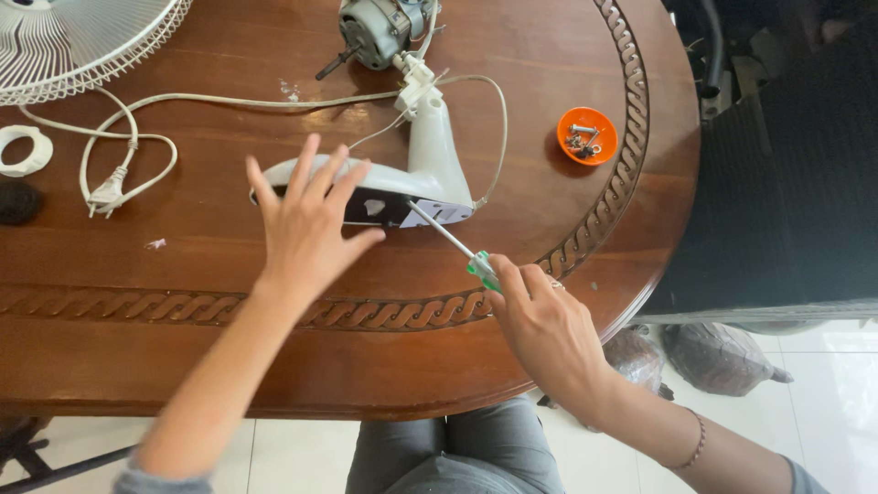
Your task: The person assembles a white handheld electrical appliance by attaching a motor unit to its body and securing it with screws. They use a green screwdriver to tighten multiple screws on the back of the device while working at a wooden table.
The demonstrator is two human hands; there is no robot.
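A white fan base with a neck (pixel 421 174) lies on its side on the brown wooden table (pixel 229 348). My left hand (pixel 306 224) hovers open over its left part, fingers spread. My right hand (pixel 544 320) grips a green-handled screwdriver (pixel 453 240), whose metal tip touches the underside of the base. A grey fan motor (pixel 375 29) lies at the far edge, joined to the neck by wires.
A small orange bowl (pixel 587 135) holds screws at the right. A white fan grille (pixel 82 37) sits far left, with a white power cord and plug (pixel 108 194), a white ring (pixel 23 151) and a dark round part (pixel 16 201). Dark chair (pixel 796 183) stands right.
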